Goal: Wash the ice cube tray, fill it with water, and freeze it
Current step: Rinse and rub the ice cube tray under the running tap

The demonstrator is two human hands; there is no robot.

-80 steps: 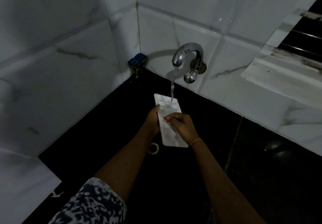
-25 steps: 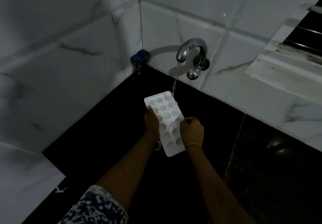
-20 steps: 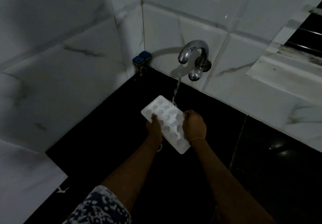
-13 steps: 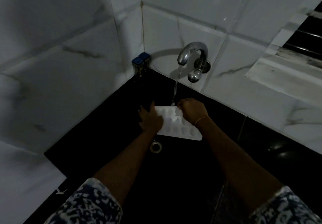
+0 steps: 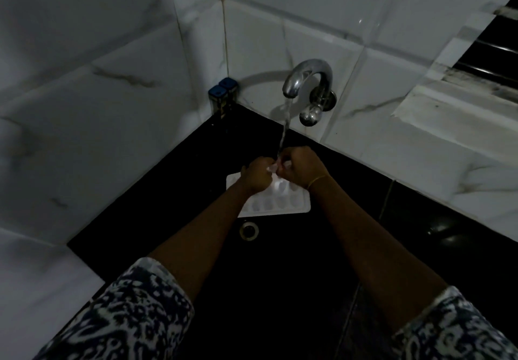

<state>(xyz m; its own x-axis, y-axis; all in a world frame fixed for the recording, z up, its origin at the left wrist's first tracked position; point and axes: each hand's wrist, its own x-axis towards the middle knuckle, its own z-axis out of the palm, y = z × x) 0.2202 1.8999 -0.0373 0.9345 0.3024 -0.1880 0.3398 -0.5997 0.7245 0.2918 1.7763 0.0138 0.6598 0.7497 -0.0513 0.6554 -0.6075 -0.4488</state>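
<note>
The white ice cube tray (image 5: 276,204) lies crosswise low over the black basin floor, cavities up, its left end behind my left wrist. My left hand (image 5: 256,176) and my right hand (image 5: 301,169) meet knuckle to knuckle at the tray's far long edge, fingers curled. A bit of white edge shows pinched between them. The chrome tap (image 5: 307,79) on the back wall runs a thin stream of water (image 5: 284,132) that lands right where the two hands meet.
A round drain (image 5: 249,230) sits just in front of the tray. Two dark blue-capped containers (image 5: 222,100) stand in the back corner. White marble tile walls close in the left and back; a louvred window (image 5: 487,56) is at upper right.
The tray swung from lengthwise to crosswise and came down lower. My left hand moved from the tray's left end to its far edge, beside my right hand under the stream.
</note>
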